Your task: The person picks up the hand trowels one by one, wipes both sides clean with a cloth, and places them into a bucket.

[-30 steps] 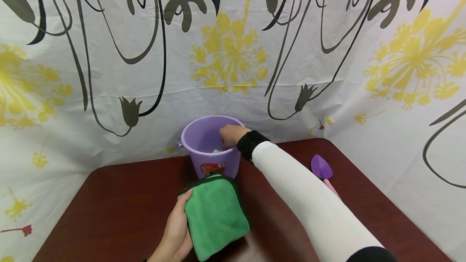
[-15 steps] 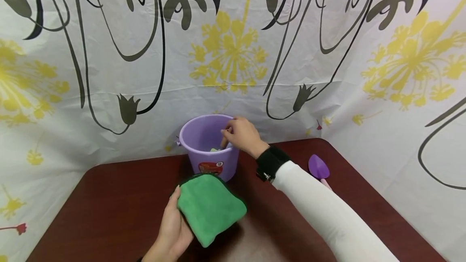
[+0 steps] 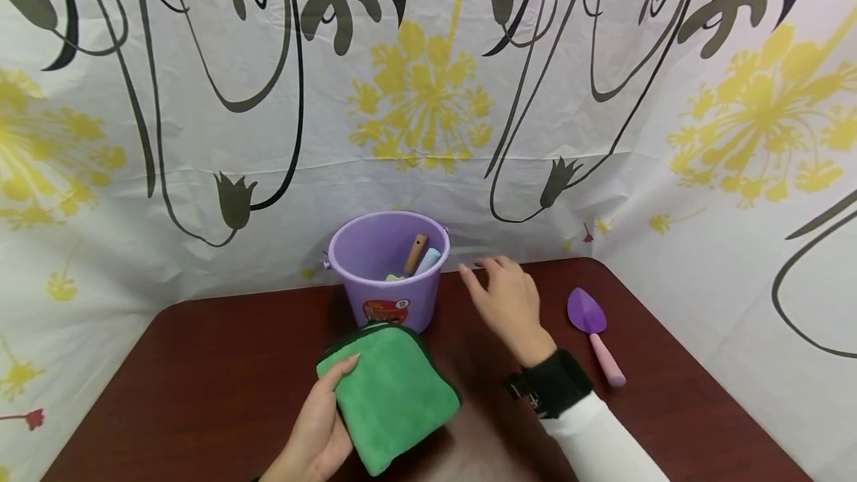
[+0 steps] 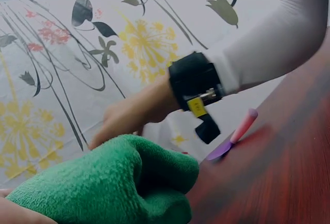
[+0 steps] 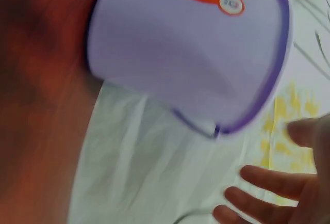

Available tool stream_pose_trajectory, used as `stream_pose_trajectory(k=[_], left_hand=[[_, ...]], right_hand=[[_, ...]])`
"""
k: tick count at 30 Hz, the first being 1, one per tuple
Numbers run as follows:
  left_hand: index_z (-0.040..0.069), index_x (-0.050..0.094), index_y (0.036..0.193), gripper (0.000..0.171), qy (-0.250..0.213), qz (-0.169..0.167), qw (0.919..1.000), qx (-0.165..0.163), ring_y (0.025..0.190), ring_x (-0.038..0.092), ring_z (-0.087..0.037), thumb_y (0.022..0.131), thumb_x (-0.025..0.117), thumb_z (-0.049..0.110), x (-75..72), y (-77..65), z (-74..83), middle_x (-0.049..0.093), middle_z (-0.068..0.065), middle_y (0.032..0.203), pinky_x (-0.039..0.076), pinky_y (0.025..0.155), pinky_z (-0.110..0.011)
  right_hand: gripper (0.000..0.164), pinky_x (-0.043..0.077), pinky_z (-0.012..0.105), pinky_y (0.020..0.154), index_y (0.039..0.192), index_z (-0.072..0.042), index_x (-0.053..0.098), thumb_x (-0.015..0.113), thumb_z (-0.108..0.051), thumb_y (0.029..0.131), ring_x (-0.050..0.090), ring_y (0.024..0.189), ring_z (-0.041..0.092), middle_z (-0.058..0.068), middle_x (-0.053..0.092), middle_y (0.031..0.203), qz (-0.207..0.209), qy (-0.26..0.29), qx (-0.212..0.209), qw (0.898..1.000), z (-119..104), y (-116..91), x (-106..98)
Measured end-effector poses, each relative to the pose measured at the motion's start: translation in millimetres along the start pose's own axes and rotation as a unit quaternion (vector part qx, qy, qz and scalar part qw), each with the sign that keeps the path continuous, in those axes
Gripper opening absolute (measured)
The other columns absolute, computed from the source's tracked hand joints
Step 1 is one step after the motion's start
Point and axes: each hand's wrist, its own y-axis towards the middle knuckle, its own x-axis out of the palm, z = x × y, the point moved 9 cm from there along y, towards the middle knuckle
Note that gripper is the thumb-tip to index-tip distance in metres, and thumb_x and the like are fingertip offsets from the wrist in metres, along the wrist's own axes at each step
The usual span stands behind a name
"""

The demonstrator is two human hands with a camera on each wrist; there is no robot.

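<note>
The folded green towel (image 3: 395,396) has a plush, soft-napped face, rounded corners and a dark bound edge. It is in front of the purple bucket (image 3: 423,303), gripped by the left hand (image 3: 319,420) with the thumb on top. Right of the bucket, the right hand (image 3: 512,307) holds nothing, fingers apart. Farther right of the bucket, a pink-handled purple trowel (image 3: 600,350) lies on the counter (image 3: 221,378).

Beneath the thumb of the left hand (image 3: 316,422), cloth (image 3: 398,400) hides the other fingers. Beyond the right hand's (image 3: 510,303) fingertips, the bucket (image 3: 425,306) hides the brown handle's (image 3: 415,253) lower end; the label's (image 3: 386,310) print is unreadable.
</note>
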Motion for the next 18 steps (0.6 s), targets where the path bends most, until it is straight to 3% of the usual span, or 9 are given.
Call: stream_pose_trajectory(k=[5, 11, 14, 18], left_hand=[[0.022, 0.043, 0.132, 0.036, 0.005, 0.010, 0.9999, 0.001, 0.120, 0.059, -0.006, 0.104, 0.053, 0.042, -2.1, -2.5, -3.8, 0.058, 0.011, 0.125, 0.049, 0.108, -0.029], [0.019, 0.043, 0.133, 0.038, 0.019, 0.025, 0.9995, 0.011, 0.120, 0.059, -0.008, 0.103, 0.054, 0.041, -2.6, -1.2, -0.3, 0.057, 0.008, 0.127, 0.049, 0.108, -0.030], [0.018, 0.040, 0.136, 0.044, 0.024, 0.024, 0.9993, 0.016, 0.122, 0.057, -0.008, 0.103, 0.054, 0.042, -1.3, 0.1, 3.1, 0.054, 0.007, 0.129, 0.048, 0.109, -0.031], [0.018, 0.037, 0.139, 0.046, 0.025, 0.028, 0.9991, 0.021, 0.122, 0.056, -0.006, 0.104, 0.053, 0.042, -2.1, 0.0, 6.0, 0.052, 0.008, 0.131, 0.048, 0.110, -0.029]], right_hand=[[0.047, 0.055, 0.058, 0.076, 0.112, -0.002, 0.074, 0.071, -0.045, 0.092, 0.065, 0.099, 0.042, 0.022, 0.070, 0.112, -0.030, -0.055, 0.043, 0.997, 44, -27, 3], [0.051, 0.055, 0.058, 0.073, 0.111, 0.003, 0.072, 0.069, -0.045, 0.093, 0.066, 0.097, 0.045, 0.027, 0.068, 0.110, -0.087, -0.075, 0.082, 0.990, 90, -32, -6], [0.064, 0.056, 0.058, 0.074, 0.123, 0.004, 0.065, 0.064, -0.053, 0.094, 0.064, 0.104, 0.045, 0.029, 0.065, 0.119, -0.163, -0.078, 0.128, 0.975, 116, -36, -8], [0.071, 0.052, 0.048, 0.063, 0.113, 0.004, 0.061, 0.061, -0.064, 0.092, 0.064, 0.094, 0.039, 0.025, 0.064, 0.105, -0.259, -0.067, 0.179, 0.947, 145, -46, -3]])
